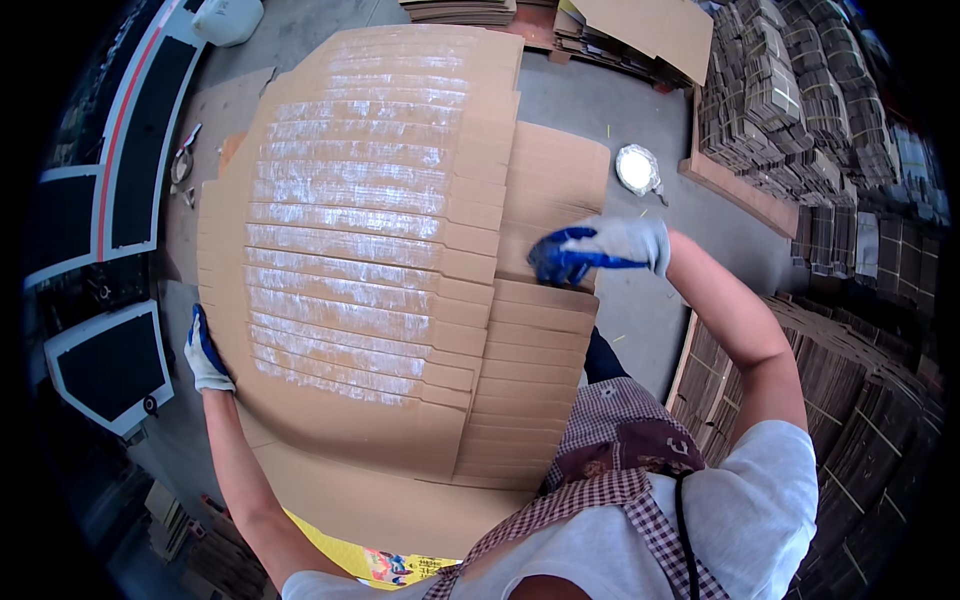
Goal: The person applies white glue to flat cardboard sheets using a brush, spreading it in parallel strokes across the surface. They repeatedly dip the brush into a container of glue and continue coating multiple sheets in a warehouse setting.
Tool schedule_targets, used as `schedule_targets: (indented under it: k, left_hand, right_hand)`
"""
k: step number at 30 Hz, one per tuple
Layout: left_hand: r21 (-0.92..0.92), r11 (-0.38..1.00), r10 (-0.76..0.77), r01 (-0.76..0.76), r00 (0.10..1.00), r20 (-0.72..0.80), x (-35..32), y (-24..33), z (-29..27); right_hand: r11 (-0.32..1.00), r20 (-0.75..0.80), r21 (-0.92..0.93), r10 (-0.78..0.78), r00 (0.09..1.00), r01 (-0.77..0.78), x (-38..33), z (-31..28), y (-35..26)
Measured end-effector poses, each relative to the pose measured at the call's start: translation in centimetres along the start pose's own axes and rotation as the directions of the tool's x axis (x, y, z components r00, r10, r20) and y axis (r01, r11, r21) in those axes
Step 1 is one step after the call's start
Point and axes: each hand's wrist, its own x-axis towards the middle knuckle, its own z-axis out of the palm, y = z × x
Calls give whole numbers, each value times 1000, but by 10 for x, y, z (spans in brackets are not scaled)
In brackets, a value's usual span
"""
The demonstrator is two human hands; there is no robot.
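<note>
In front of me, cardboard sheets [345, 430] lie fanned so that their edges overlap in narrow steps, with white streaky smears across them. My left hand [207, 350], in a white and blue glove, rests along their left edge, fingers stretched out flat against it. Over the right side of another overlapping cardboard stack [535, 370] is my gloved right hand [598, 250]. Its fingers look curled and slightly blurred, and anything inside them is hidden. Under the sheets at the bottom, a yellow printed surface [345, 553] shows.
Strapped bundles of flat cardboard [775, 95] stand on pallets to the right, more [830, 380] nearer me. A round shiny object [638, 169] lies on the grey floor. Machine panels [110, 365] line the left, with a white plastic container [228, 20] at the far left.
</note>
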Motion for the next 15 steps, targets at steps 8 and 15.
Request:
schedule_targets:
  k: [8,15]
  left_hand:
    - [-65,998,-6,6,1000,4,1,-2,-2]
    - [-151,983,-90,102,992,86,2,1,3]
  right_hand:
    - [969,-191,115,239,952,-220,-40,44,24]
    - [152,-232,957,-110,967,247,-51,136,128]
